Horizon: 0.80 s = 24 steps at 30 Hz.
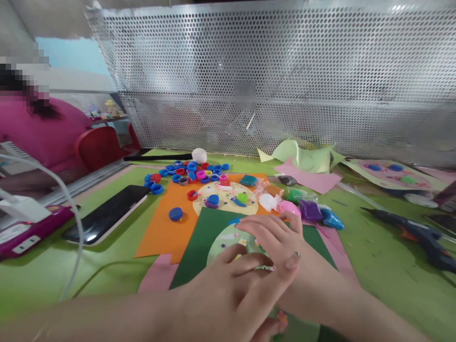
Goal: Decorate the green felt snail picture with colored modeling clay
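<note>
Your left hand (228,297) is nearest and lies over your right hand (274,237). L grip is half-curled, can't tell if it pinches anything; R grip is spread flat. Bench (374,247): free room front-left, glue gun (416,232) at right. Dark green card (203,237) carries the pale disc (223,242), prob. pinned flat under both hands. Clay packs (309,210) sit just past your fingertips.

Single view, head-worn camera. Sits above near edge of dark green card (194,247), faces forward and down across it. Close range: card fills lower centre. Perforated metal screen (285,85) beyond card bounds far field.
</note>
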{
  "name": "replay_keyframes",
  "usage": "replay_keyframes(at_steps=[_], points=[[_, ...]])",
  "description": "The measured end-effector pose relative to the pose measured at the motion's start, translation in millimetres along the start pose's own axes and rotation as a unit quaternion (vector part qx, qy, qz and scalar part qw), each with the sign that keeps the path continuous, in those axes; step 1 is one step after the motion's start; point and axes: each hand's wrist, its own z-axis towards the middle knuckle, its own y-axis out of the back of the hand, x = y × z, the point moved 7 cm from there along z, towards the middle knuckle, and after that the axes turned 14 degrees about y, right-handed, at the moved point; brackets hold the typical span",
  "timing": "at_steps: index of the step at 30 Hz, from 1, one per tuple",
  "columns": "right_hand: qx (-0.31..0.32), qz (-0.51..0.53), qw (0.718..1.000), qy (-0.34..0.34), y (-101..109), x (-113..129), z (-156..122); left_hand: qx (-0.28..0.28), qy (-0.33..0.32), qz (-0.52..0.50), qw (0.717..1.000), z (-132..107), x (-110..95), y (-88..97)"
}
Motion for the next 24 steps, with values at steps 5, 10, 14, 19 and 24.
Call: replay_keyframes(at_steps=[5, 10, 14, 19, 24], points=[[0.005, -0.002, 1.000, -0.019, 8, -14, -9, -0.030, 0.030, -0.018, 0.999, -5, 12, 11.3], [0.032, 0.028, 0.999, -0.023, 3, -10, -5, -0.001, 0.005, 0.014, 1.000, -2, 7, 1.6], [0.076, 0.044, 0.996, -0.020, -4, -4, -2, 0.027, -0.036, 0.024, 0.999, 3, -4, -6.3], [0.041, 0.026, 0.999, -0.024, 10, -15, -10, -0.020, 0.071, -0.019, 0.997, -2, 16, 7.2], [0.064, 0.030, 0.997, -0.018, 9, -19, -12, -0.027, 0.241, -0.095, 0.966, -12, 54, 2.8]])
